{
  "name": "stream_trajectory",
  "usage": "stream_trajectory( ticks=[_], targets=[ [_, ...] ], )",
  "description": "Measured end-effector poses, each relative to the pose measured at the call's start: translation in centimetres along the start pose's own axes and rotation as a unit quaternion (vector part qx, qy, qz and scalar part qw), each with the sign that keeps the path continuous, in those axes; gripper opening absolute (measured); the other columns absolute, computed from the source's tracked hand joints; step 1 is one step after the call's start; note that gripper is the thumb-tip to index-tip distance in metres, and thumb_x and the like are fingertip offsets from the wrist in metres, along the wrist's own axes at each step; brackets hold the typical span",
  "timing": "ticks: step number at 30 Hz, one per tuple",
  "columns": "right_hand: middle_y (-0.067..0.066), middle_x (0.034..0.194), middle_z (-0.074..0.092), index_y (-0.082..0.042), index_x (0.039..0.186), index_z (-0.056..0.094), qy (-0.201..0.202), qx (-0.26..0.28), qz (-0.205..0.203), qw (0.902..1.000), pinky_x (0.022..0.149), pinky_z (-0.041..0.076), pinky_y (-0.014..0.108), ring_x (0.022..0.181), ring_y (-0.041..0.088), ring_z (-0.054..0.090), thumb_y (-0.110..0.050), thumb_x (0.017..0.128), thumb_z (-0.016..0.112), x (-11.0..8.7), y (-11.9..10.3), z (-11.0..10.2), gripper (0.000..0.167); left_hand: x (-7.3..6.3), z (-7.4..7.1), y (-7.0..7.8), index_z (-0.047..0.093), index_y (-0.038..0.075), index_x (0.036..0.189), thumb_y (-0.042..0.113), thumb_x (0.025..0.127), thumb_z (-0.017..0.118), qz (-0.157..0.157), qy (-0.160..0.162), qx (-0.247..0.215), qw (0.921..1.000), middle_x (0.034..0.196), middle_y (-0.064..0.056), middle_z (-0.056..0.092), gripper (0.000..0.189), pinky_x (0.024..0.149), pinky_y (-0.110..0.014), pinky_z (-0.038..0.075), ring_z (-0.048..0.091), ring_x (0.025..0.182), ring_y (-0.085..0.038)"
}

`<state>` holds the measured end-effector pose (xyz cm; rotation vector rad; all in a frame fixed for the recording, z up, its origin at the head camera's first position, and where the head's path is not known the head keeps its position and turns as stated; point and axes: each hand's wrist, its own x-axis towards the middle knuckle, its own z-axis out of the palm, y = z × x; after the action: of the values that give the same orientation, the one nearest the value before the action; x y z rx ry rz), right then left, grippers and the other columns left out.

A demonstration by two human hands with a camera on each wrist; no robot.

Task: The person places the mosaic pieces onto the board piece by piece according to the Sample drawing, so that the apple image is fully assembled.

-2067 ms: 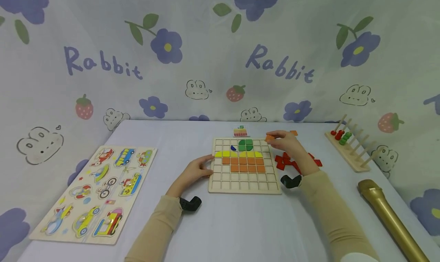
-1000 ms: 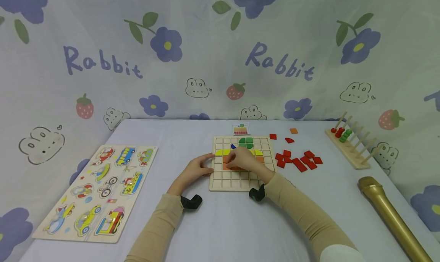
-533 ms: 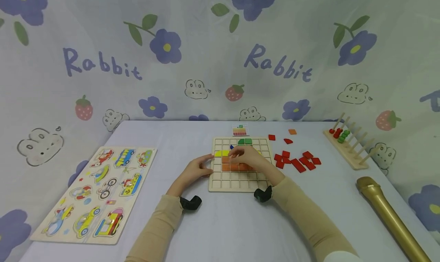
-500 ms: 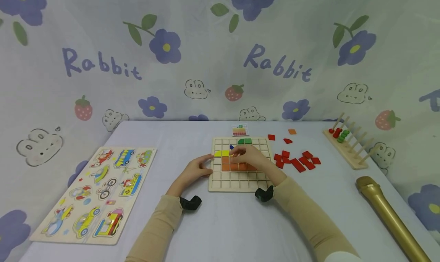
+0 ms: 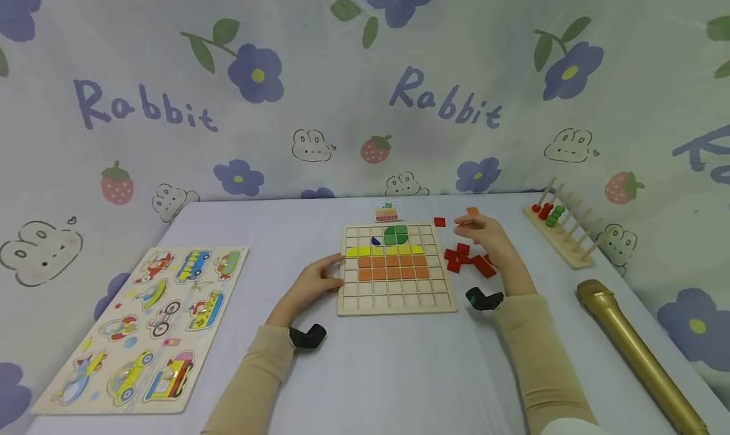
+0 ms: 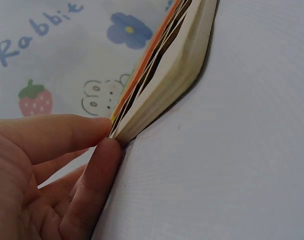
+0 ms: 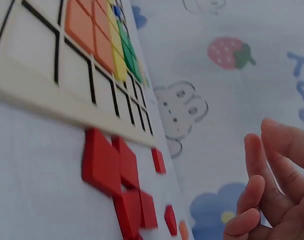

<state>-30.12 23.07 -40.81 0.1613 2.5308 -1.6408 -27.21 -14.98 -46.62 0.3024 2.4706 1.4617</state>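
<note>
A wooden grid board [image 5: 397, 302] lies mid-table, its cells holding orange square tiles [image 5: 393, 267], a row of yellow tiles [image 5: 379, 250], green tiles [image 5: 396, 234] and a small blue piece [image 5: 376, 240]. My left hand [image 5: 310, 286] rests with thumb and index fingertips against the board's left edge; the left wrist view shows them touching its side [image 6: 156, 90]. To the right of the board, my right hand [image 5: 485, 235] hovers over the loose tiles, fingers loosely bent and holding nothing, near an orange tile [image 5: 473, 211]. Red tiles [image 5: 453, 266] lie below it, some hidden by the hand.
A picture card [image 5: 388, 212] lies behind the board, with a single red tile [image 5: 440, 222] to its right. On the left is a vehicle puzzle board [image 5: 142, 327]. A wooden peg stand with beads [image 5: 561, 235] and a gold microphone [image 5: 639, 352] occupy the right side.
My right hand brought an orange tile to the board, and the lower orange row now reaches further left. It has since moved back right, over the loose tiles. My left hand stays at the board's edge.
</note>
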Motion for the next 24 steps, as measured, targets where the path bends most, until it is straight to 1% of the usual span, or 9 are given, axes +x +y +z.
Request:
stream_trajectory(
  ticks=[3, 5, 8, 10, 12, 14, 16, 18, 24],
  targets=[
    [0.004, 0.115, 0.056, -0.008, 0.129, 0.052, 0.053, -0.005, 0.021, 0.9984, 0.081, 0.038, 0.04, 0.102, 0.023, 0.044, -0.037, 0.088, 0.06, -0.4, 1.7, -2.5, 0.051, 0.0, 0.1, 0.1, 0.044, 0.007, 0.137, 0.013, 0.082, 0.069, 0.002, -0.001, -0.002, 1.0, 0.07, -0.007, 0.056, 0.061, 0.062, -0.027, 0.044, 0.053, 0.063, -0.013],
    [-0.004, 0.106, 0.058, -0.005, 0.131, 0.05, 0.074, 0.008, 0.026, 0.9969, 0.078, 0.038, 0.037, 0.096, 0.014, 0.046, -0.034, 0.089, 0.059, -0.7, 3.1, -4.1, 0.052, 0.0, 0.2, 0.1, 0.043, 0.005, 0.138, 0.013, 0.082, 0.069, 0.001, 0.0, -0.003, 1.0, 0.071, -0.009, 0.056, 0.062, 0.062, -0.028, 0.045, 0.054, 0.063, -0.014],
    [-0.014, 0.096, 0.059, 0.001, 0.132, 0.045, 0.078, 0.014, 0.016, 0.9967, 0.081, 0.036, 0.033, 0.089, 0.003, 0.049, -0.027, 0.091, 0.057, -1.2, 5.0, -6.1, 0.051, 0.0, 0.2, 0.1, 0.042, 0.005, 0.138, 0.013, 0.081, 0.069, -0.004, 0.002, -0.005, 1.0, 0.072, -0.01, 0.056, 0.063, 0.063, -0.029, 0.045, 0.054, 0.064, -0.015],
    [-0.016, 0.093, 0.059, 0.002, 0.131, 0.046, 0.08, 0.015, 0.022, 0.9964, 0.085, 0.035, 0.035, 0.087, 0.001, 0.049, -0.024, 0.089, 0.059, -1.4, 6.1, -7.0, 0.05, 0.0, 0.2, 0.1, 0.043, 0.007, 0.138, 0.013, 0.081, 0.069, -0.011, 0.003, -0.003, 0.9999, 0.072, -0.009, 0.056, 0.063, 0.063, -0.028, 0.045, 0.054, 0.064, -0.014],
    [-0.01, 0.094, 0.061, 0.0, 0.128, 0.05, 0.077, -0.005, 0.029, 0.9966, 0.084, 0.035, 0.037, 0.089, 0.007, 0.05, -0.025, 0.086, 0.063, -1.5, 6.9, -7.5, 0.05, -0.1, 0.1, 0.0, 0.044, 0.01, 0.138, 0.013, 0.081, 0.07, -0.016, 0.006, -0.001, 0.9999, 0.071, -0.007, 0.056, 0.062, 0.063, -0.027, 0.044, 0.054, 0.064, -0.014],
    [0.004, 0.107, 0.062, -0.001, 0.126, 0.052, 0.064, -0.035, 0.039, 0.9966, 0.09, 0.035, 0.043, 0.101, 0.02, 0.05, -0.028, 0.084, 0.066, -1.3, 7.5, -7.7, 0.052, -0.2, 0.0, 0.0, 0.045, 0.011, 0.137, 0.014, 0.081, 0.069, -0.017, 0.006, 0.005, 0.9998, 0.071, -0.006, 0.055, 0.062, 0.063, -0.026, 0.044, 0.053, 0.064, -0.013],
    [0.019, 0.123, 0.054, 0.0, 0.127, 0.052, 0.051, -0.057, 0.052, 0.9958, 0.096, 0.032, 0.048, 0.113, 0.033, 0.044, -0.027, 0.084, 0.066, -1.1, 7.7, -7.6, 0.053, -0.2, 0.0, -0.1, 0.045, 0.012, 0.137, 0.014, 0.081, 0.069, -0.018, 0.008, 0.004, 0.9998, 0.071, -0.006, 0.055, 0.061, 0.063, -0.026, 0.044, 0.052, 0.063, -0.013],
    [0.026, 0.131, 0.045, 0.003, 0.129, 0.049, 0.038, -0.091, 0.064, 0.9931, 0.101, 0.028, 0.051, 0.121, 0.039, 0.036, -0.028, 0.085, 0.065, -0.8, 7.7, -7.3, 0.056, -0.2, 0.0, -0.1, 0.045, 0.013, 0.137, 0.014, 0.081, 0.069, -0.018, 0.007, 0.004, 0.9998, 0.071, -0.006, 0.055, 0.061, 0.062, -0.026, 0.044, 0.052, 0.064, -0.013],
    [0.026, 0.121, 0.047, 0.004, 0.126, 0.051, 0.051, -0.171, 0.08, 0.9807, 0.091, 0.038, 0.047, 0.107, 0.037, 0.044, -0.03, 0.087, 0.062, -0.5, 6.9, -6.3, 0.053, -0.1, 0.1, 0.2, 0.046, 0.014, 0.137, 0.014, 0.081, 0.069, -0.015, 0.004, 0.0, 0.9999, 0.072, -0.006, 0.055, 0.06, 0.063, -0.028, 0.043, 0.051, 0.064, -0.015]
  ],
)
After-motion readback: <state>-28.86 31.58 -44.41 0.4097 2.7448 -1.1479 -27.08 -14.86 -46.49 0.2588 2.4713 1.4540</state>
